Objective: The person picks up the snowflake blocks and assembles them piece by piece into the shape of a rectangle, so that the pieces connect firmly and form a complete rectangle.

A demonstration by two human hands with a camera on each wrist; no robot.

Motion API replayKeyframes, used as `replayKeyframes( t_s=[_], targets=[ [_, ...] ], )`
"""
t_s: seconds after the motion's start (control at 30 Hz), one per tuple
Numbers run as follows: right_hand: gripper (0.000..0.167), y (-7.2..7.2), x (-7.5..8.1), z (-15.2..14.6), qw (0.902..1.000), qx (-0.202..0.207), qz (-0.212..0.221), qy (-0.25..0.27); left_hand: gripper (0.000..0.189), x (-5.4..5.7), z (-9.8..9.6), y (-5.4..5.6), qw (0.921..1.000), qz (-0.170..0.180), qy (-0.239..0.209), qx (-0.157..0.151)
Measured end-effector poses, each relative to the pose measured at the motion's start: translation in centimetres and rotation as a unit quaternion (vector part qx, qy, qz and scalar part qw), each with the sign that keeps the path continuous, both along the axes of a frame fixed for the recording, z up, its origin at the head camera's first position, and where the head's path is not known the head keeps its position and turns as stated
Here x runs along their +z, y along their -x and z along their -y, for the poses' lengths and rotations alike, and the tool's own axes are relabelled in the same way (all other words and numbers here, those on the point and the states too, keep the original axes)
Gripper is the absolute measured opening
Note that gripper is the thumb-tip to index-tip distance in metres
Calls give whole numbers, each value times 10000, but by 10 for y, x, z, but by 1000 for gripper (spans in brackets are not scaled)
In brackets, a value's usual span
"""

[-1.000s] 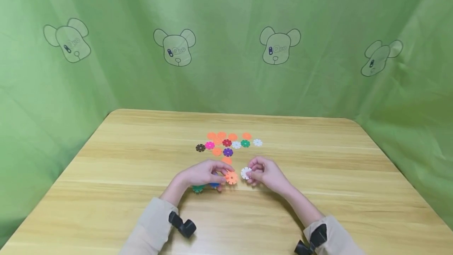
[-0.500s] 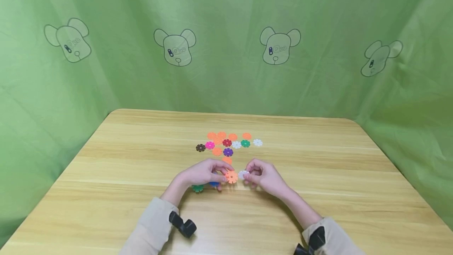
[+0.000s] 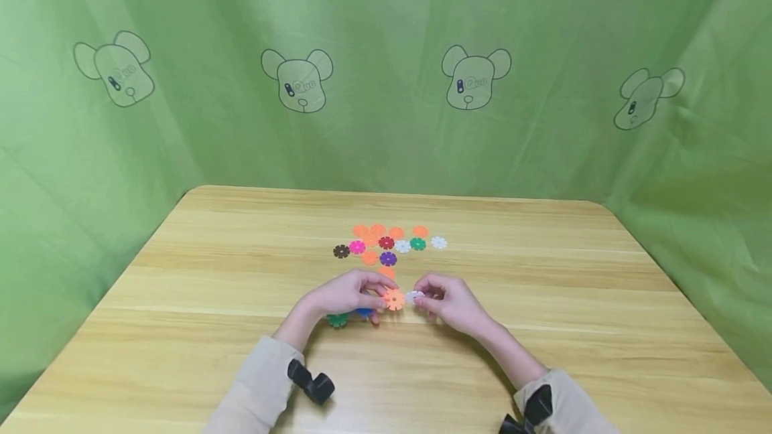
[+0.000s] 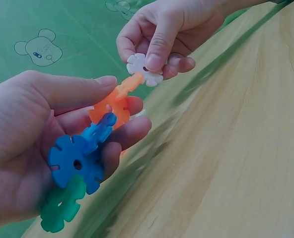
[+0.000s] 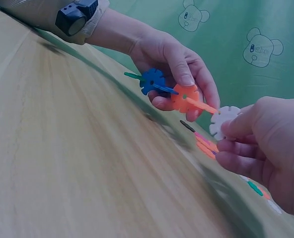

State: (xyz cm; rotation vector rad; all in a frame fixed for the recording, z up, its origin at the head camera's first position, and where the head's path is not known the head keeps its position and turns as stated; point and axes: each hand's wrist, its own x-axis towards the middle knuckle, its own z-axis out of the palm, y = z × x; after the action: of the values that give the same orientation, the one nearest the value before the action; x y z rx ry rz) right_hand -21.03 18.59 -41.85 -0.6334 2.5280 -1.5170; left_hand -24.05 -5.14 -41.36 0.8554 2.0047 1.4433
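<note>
My left hand (image 3: 346, 292) pinches a chain of slotted flower-shaped discs by an orange disc (image 4: 105, 110), thumb on one side and fingers behind. Farther back along the chain come blue discs (image 4: 70, 161) and a green disc (image 4: 62, 206), lying over the palm in the left wrist view. Another orange disc (image 4: 130, 85) sticks out crosswise at the front end. Between thumb and curled fingers, my right hand (image 3: 452, 300) holds a white disc (image 5: 224, 121). The white disc's rim meets the tip of that end orange disc. Both hands are raised over the wooden table.
Loose discs lie flat beyond the hands, among them a brown disc (image 3: 341, 251), a pink disc (image 3: 357, 247), a purple disc (image 3: 389, 259) and a far-right white disc (image 3: 439, 242). A green curtain (image 3: 386, 139) surrounds the wooden table (image 3: 543, 260) at the back and sides.
My right hand has shifted slightly left, bringing the white disc against the orange end of the chain and tilting it flatter. The left hand has barely moved.
</note>
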Motion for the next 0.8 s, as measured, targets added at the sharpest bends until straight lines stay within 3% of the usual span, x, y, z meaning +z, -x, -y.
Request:
replayKeyframes(
  t_s=[0.2, 0.4, 0.8],
  targets=[
    [9, -1, -2, 1, 9988, 133, -463, 50, 36, 0, 0, 0, 10000, 47, 0, -78],
    [5, -2, -6, 3, 9924, -190, -1174, 310, 37, 1, 1, 0, 9996, 221, -182, -12],
    [6, -7, 6, 9, 9887, -188, -1481, -164, 38, 4, 1, -2, 9997, 218, 38, 54]
  ],
)
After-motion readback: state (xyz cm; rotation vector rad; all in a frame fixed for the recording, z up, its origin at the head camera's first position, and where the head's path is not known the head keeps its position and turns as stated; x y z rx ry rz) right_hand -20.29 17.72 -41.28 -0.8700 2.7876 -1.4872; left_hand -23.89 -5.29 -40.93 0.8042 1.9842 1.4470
